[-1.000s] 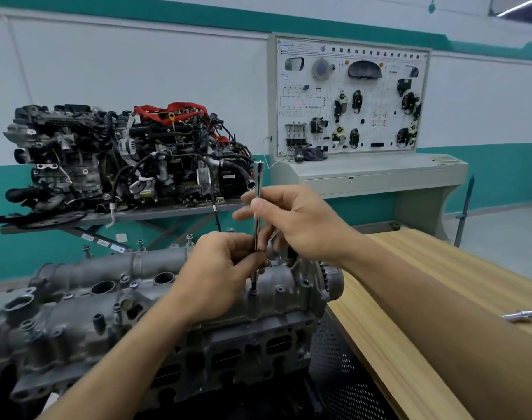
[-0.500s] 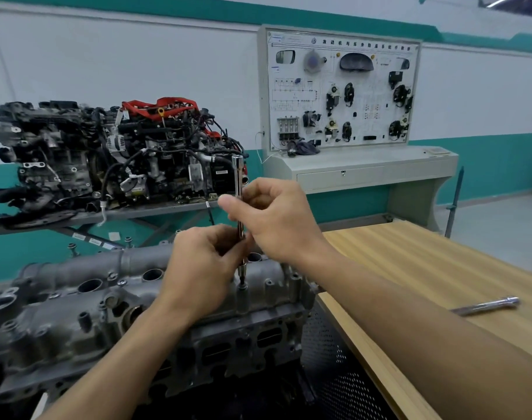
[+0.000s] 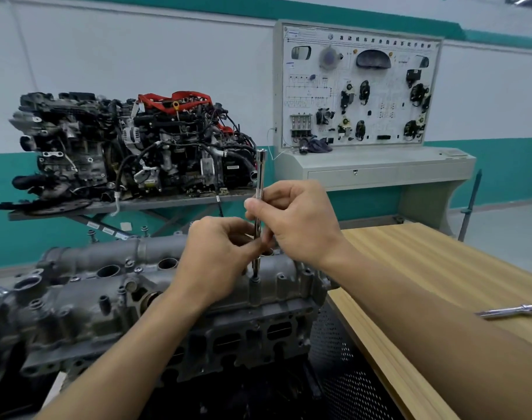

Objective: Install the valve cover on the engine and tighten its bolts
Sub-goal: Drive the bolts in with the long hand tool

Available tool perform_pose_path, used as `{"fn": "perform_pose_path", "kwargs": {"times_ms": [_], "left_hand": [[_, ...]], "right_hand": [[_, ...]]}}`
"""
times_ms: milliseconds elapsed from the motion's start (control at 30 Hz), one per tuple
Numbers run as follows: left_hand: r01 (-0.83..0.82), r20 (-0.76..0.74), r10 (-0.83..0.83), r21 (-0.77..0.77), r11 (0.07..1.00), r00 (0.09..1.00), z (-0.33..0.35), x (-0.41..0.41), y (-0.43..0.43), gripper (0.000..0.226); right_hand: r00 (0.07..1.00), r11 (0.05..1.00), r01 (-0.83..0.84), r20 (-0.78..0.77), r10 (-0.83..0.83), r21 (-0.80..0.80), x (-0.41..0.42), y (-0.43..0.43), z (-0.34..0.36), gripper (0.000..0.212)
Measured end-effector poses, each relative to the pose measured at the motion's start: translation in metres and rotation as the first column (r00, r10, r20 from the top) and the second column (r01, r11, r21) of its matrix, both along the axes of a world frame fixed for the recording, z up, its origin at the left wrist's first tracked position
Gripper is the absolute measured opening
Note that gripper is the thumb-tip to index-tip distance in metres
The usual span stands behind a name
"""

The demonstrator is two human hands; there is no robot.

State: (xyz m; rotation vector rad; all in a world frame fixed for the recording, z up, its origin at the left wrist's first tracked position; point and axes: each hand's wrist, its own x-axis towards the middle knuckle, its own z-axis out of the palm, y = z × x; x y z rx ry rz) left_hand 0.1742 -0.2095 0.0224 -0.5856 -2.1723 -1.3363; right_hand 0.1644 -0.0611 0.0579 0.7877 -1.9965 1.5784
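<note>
since the earlier frames the view has drifted slightly sideways. both hands and the driver bar stay over the same bolt at the centre of the frame. the valve cover sits on the engine, running from the lower left to the centre. the bar stands nearly upright, its tip down on the bolt at the cover's near edge. the left hand has its fingers curled in a pinch on the lower shaft. the right hand has its fingers closed on the knurled section higher up. neither hand is open.

risks from here:
(a) the bar leans and its tip rides out of the bolt head and rounds it, likely if the upper pinch pushes sideways while twirling.
(b) the bolt starts crooked and cross-threads in the casting, since finger force gives little warning.
(c) the tip slips and the bolt drops into one of the open bores in the cover.
(d) this corner is pulled down hard while the far bolts, centre left, appear to stand proud, which would seat the cover unevenly.

a spare bar lies on the desk at the right, well apart from the work.
</note>
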Motion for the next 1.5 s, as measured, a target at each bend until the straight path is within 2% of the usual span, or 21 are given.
{"fn": "perform_pose_path", "kwargs": {"times_ms": [200, 267, 333, 467, 533, 633, 733, 800, 933, 1067, 1200, 1400, 1500], "left_hand": [[0.021, -0.032, -0.021, 0.007, 1.000, 0.999, -0.002, -0.003, 0.001, 0.011], [0.057, 0.001, -0.056, -0.026, 0.998, 0.998, 0.000, -0.004, -0.002, 0.014], [0.112, 0.043, -0.110, -0.042, 0.993, 0.993, 0.003, -0.006, -0.006, 0.015], [0.185, 0.148, -0.179, -0.024, 0.983, 0.973, 0.010, -0.005, -0.008, 0.015], [0.189, 0.195, -0.173, -0.068, 0.980, 0.966, 0.015, -0.005, -0.010, 0.019], [0.157, 0.205, -0.126, -0.141, 0.977, 0.971, 0.019, -0.007, -0.012, 0.024], [0.086, 0.154, -0.053, -0.210, 0.974, 0.987, 0.015, -0.005, -0.012, 0.026], [0.065, 0.138, -0.029, -0.264, 0.962, 0.990, 0.013, -0.003, -0.013, 0.017], [0.067, 0.127, -0.030, -0.298, 0.952, 0.991, 0.015, 0.000, -0.016, 0.003], [0.084, 0.100, -0.055, -0.312, 0.946, 0.993, 0.017, -0.002, -0.019, 0.020], [0.123, 0.125, -0.092, -0.265, 0.956, 0.988, 0.011, -0.006, -0.023, 0.000], [0.136, 0.129, -0.110, -0.211, 0.968, 0.986, 0.014, -0.007, -0.017, 0.005], [0.143, 0.087, -0.128, -0.190, 0.971, 0.988, 0.010, 0.004, -0.013, 0.005]], "right_hand": [[0.964, 0.974, 0.227, -0.142, -0.226, -0.005, 0.001, -0.011, -0.005, 0.015], [0.964, 0.974, 0.226, -0.148, -0.223, 0.007, -0.001, -0.011, -0.006, 0.015], [0.985, 0.990, 0.134, -0.117, -0.129, 0.035, -0.003, -0.006, -0.005, 0.016], [0.977, 0.974, -0.207, 0.070, 0.201, 0.094, -0.009, 0.007, 0.012, 0.021], [0.966, 0.948, -0.249, 0.123, 0.228, 0.199, -0.011, 0.010, 0.023, 0.019], [0.971, 0.930, -0.237, 0.099, 0.217, 0.281, -0.013, 0.011, 0.028, 0.022], [0.987, 0.961, -0.148, -0.018, 0.157, 0.235, -0.009, 0.008, 0.019, 0.026], [0.992, 0.982, -0.067, -0.095, 0.085, 0.175, -0.006, 0.003, 0.012, 0.027], [0.993, 0.995, 0.004, -0.118, 0.009, 0.104, -0.004, -0.004, 0.009, 0.030], [0.989, 0.982, -0.110, -0.077, 0.123, 0.152, -0.010, -0.001, 0.016, 0.030], [0.982, 0.984, -0.152, -0.095, 0.161, 0.096, -0.023, -0.008, 0.006, 0.030], [0.976, 0.977, -0.211, -0.058, 0.212, 0.009, -0.029, -0.006, 0.007, 0.029], [0.972, 0.977, -0.212, -0.101, 0.210, -0.006, -0.022, -0.006, 0.001, 0.029]]}}
